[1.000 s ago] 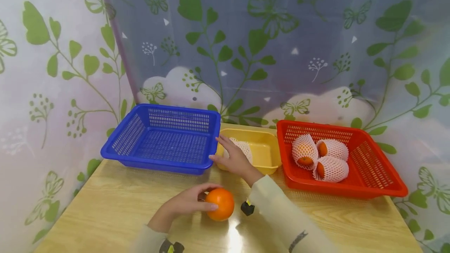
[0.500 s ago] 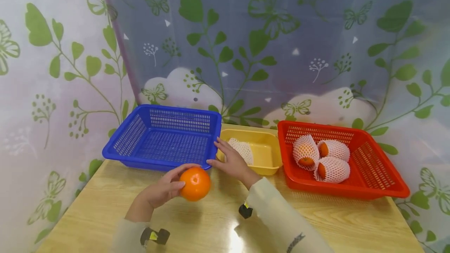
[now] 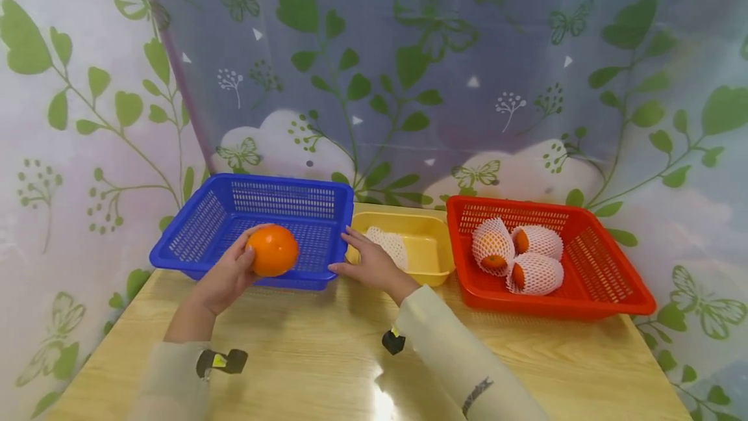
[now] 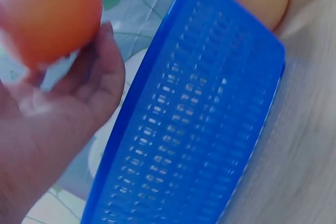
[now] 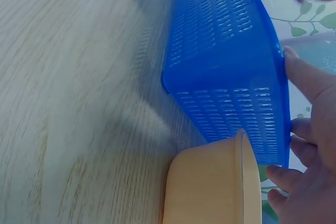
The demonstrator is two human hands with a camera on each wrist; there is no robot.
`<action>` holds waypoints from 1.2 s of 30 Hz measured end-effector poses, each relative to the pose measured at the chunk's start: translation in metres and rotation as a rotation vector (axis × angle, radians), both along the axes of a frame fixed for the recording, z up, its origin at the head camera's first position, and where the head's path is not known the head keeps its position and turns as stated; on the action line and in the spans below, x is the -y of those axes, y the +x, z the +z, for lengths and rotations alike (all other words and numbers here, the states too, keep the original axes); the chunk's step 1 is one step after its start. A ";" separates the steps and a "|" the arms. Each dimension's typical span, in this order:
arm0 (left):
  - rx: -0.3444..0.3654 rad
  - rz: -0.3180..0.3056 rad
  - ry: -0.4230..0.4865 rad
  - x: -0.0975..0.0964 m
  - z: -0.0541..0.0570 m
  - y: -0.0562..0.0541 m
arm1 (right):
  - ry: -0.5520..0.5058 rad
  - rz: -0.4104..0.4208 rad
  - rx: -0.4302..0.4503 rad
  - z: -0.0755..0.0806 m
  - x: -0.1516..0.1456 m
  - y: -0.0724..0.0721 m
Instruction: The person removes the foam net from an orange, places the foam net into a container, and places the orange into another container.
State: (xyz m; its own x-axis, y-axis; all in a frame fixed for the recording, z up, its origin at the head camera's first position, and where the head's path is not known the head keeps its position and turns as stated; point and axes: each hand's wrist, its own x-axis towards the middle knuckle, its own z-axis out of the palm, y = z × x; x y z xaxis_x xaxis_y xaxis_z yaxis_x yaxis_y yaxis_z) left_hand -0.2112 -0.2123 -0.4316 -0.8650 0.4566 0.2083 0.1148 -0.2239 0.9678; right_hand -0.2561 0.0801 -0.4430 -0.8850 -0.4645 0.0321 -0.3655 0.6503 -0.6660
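Observation:
In the head view an orange (image 3: 273, 251), bare and glossy, is held in my left hand (image 3: 224, 278), raised over the front rim of the blue basket (image 3: 292, 197). The left wrist view shows the orange (image 4: 55, 17) above rim height, fingers curled beneath it. My right hand (image 3: 374, 265) is at the basket's right rim with fingers spread. From the right wrist, the thumb and fingertips (image 5: 300, 129) rest along that rim, the hand fairly straight. Nothing lies inside the blue basket.
A yellow bin (image 3: 425, 255) holding a white foam net (image 3: 389, 245) stands right of the blue basket. Beyond it, a red basket (image 3: 561, 304) contains three oranges in foam nets (image 3: 492, 245). A patterned curtain (image 3: 362, 51) hangs behind the wooden table (image 3: 315, 356).
My left hand has lifted the orange from the table's front and carried it left and forward to the blue basket. The right hand stays near the basket's right rim; the view shifted slightly.

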 end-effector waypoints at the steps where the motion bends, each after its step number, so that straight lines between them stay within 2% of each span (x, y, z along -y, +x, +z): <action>1: 0.017 0.063 -0.035 0.000 0.002 -0.003 | -0.001 -0.003 0.004 0.001 0.000 0.000; 4: 0.076 0.265 -0.133 0.002 0.006 -0.012 | 0.010 -0.008 0.010 0.001 0.000 0.000; 6: 0.104 0.397 -0.240 0.004 0.009 -0.018 | 0.030 -0.005 0.002 0.002 0.001 0.000; 8: 0.098 0.501 -0.360 0.007 0.011 -0.022 | 0.058 -0.003 -0.002 0.004 0.003 0.000; 11: 0.034 0.617 -0.569 0.010 0.012 -0.029 | 0.099 -0.009 -0.003 0.007 0.005 0.001; 16: -0.139 0.729 -0.819 0.013 0.005 -0.041 | 0.128 -0.014 -0.001 0.009 0.004 0.001; 19: -0.204 0.764 -0.919 0.017 0.000 -0.049 | 0.146 -0.011 -0.012 0.010 0.004 0.000; 23: -0.217 0.764 -1.031 0.021 -0.003 -0.058 | 0.161 -0.011 -0.021 0.011 0.005 -0.001; 29: -0.178 0.718 -1.186 0.024 -0.009 -0.065 | 0.197 -0.018 -0.031 0.013 0.005 -0.001; 36: -0.074 0.636 -1.318 0.023 -0.009 -0.064 | 0.247 -0.023 -0.038 0.019 0.007 0.000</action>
State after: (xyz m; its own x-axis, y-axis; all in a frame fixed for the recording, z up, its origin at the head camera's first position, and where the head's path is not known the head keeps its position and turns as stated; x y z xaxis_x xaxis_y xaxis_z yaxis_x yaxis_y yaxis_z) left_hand -0.2755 -0.2355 -0.4403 -0.9952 -0.0981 0.0034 -0.0878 0.9054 0.4154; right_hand -0.2566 0.0728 -0.4243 -0.8959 -0.4419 -0.0461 -0.3705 0.8003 -0.4714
